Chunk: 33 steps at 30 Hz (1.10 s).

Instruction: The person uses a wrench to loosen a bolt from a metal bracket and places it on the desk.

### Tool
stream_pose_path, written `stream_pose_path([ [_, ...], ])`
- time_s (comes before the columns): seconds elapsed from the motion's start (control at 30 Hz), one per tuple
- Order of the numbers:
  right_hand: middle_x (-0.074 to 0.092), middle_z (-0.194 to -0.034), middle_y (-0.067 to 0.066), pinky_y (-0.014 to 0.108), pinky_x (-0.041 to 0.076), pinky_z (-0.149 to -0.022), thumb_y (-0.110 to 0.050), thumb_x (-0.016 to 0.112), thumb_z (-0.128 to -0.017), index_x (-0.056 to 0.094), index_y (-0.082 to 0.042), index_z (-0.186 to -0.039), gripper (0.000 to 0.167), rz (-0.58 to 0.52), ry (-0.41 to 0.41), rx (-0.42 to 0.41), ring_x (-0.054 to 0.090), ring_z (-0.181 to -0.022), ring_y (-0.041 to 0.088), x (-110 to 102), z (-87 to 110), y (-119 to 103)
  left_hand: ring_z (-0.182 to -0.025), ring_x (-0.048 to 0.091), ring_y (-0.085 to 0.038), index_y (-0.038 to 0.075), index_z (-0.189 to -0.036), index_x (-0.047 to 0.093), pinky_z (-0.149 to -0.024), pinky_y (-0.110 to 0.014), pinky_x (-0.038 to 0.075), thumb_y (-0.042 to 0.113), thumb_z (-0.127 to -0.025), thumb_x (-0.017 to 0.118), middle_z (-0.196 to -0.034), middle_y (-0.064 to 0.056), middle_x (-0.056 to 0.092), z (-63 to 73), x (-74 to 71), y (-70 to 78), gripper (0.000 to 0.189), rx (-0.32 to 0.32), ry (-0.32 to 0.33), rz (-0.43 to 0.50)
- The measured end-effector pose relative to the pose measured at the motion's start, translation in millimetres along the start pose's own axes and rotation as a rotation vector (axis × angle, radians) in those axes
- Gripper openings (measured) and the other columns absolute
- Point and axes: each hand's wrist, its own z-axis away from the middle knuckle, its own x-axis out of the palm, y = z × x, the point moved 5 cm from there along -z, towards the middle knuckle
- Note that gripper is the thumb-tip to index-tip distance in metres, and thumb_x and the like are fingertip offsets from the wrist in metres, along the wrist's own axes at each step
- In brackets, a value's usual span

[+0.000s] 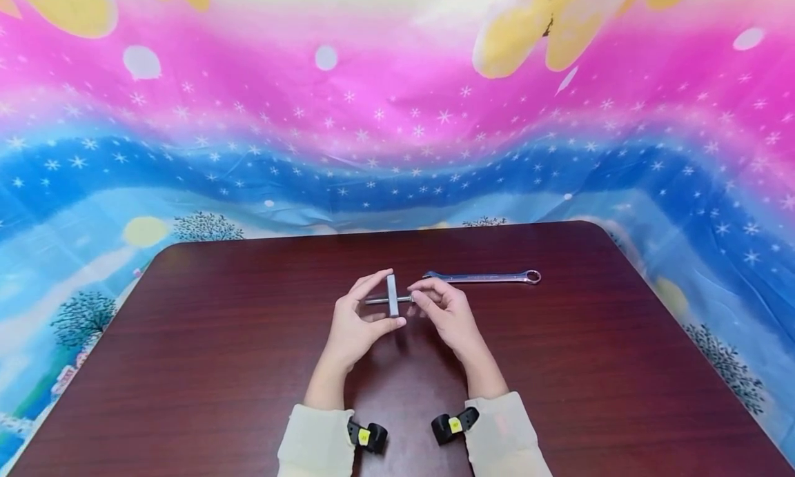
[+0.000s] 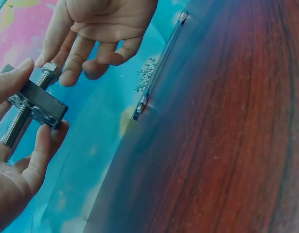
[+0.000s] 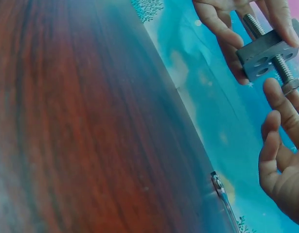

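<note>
A grey metal block [image 1: 392, 295] with several holes is held up over the table by my left hand [image 1: 355, 325], gripped at its two ends between thumb and fingers. Through one hole runs a threaded hex bolt [image 2: 15, 128], its shank sticking out on the left side of the block. On the other side, a short length of thread shows between the block and the hex head [image 3: 291, 86]. My right hand [image 1: 452, 319] pinches the bolt at that head with thumb and index finger, the other fingers loosely bent.
A combination wrench [image 1: 484, 278] lies on the dark wooden table [image 1: 217, 353] beyond my right hand, its ring end pointing right. Behind the table hangs a colourful printed cloth [image 1: 385, 118]. Black straps [image 1: 444, 429] are at both sleeve cuffs.
</note>
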Motion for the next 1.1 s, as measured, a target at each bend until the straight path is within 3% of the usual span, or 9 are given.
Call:
stream_pose_path([
  [0.23,0.065,-0.111,0.024,0.022,0.053,-0.074,0.0,0.065,-0.093,0.065,0.0,-0.119,0.027,0.011,-0.042,-0.061,0.06,-0.088,0.009,3.3,2.8,-4.6,-0.104,0.07,-0.031,0.031,-0.135,0.061,-0.088,-0.034,0.061,-0.003,-0.073,0.084,-0.133,-0.001,0.058,0.2,-2.8,0.2,0.074,-0.008,0.014,0.0],
  [0.4,0.067,-0.098,0.025,0.022,0.051,-0.068,-0.003,0.066,-0.093,0.065,-0.001,-0.12,0.027,0.04,-0.044,-0.073,0.061,-0.079,0.012,6.2,2.6,-3.8,-0.106,0.069,-0.032,0.03,-0.135,0.061,-0.089,-0.036,0.06,-0.002,-0.074,0.084,-0.134,-0.002,0.057,0.8,-4.5,-1.8,0.073,-0.014,0.008,0.005],
  [0.63,0.068,-0.084,0.025,0.031,0.056,-0.068,-0.01,0.062,-0.097,0.069,0.0,-0.111,0.018,0.081,-0.006,-0.098,0.068,-0.076,0.032,8.4,0.8,-0.5,-0.108,0.068,-0.034,0.031,-0.135,0.061,-0.091,-0.039,0.059,-0.001,-0.075,0.084,-0.136,-0.003,0.056,1.6,-6.3,-3.9,0.072,-0.029,-0.019,-0.002],
  [0.87,0.069,-0.111,0.021,0.024,0.05,-0.066,-0.004,0.069,-0.091,0.069,-0.003,-0.119,0.028,0.136,-0.018,-0.129,0.056,-0.078,0.011,6.0,-0.4,-0.3,-0.109,0.066,-0.027,0.028,-0.136,0.061,-0.093,-0.042,0.058,-0.007,-0.074,0.082,-0.136,-0.004,0.056,-0.4,-5.2,-7.5,0.074,-0.031,0.006,-0.009],
  [0.97,0.069,-0.109,0.021,0.023,0.048,-0.06,-0.003,0.07,-0.09,0.066,-0.002,-0.123,0.033,0.128,-0.029,-0.107,0.053,-0.073,0.012,6.2,-1.6,2.7,-0.11,0.066,-0.027,0.027,-0.135,0.061,-0.094,-0.041,0.058,-0.008,-0.073,0.082,-0.135,-0.004,0.056,-1.1,-5.7,-9.3,0.074,-0.033,0.011,-0.009],
  [1.1,0.07,-0.102,0.017,0.023,0.051,-0.062,-0.009,0.07,-0.092,0.068,-0.004,-0.119,0.028,0.136,-0.028,-0.061,0.058,-0.075,0.012,3.3,-1.2,5.8,-0.114,0.064,-0.027,0.029,-0.134,0.062,-0.094,-0.041,0.058,-0.007,-0.072,0.083,-0.136,-0.002,0.056,-1.9,-7.2,-9.8,0.075,-0.043,0.02,-0.009],
])
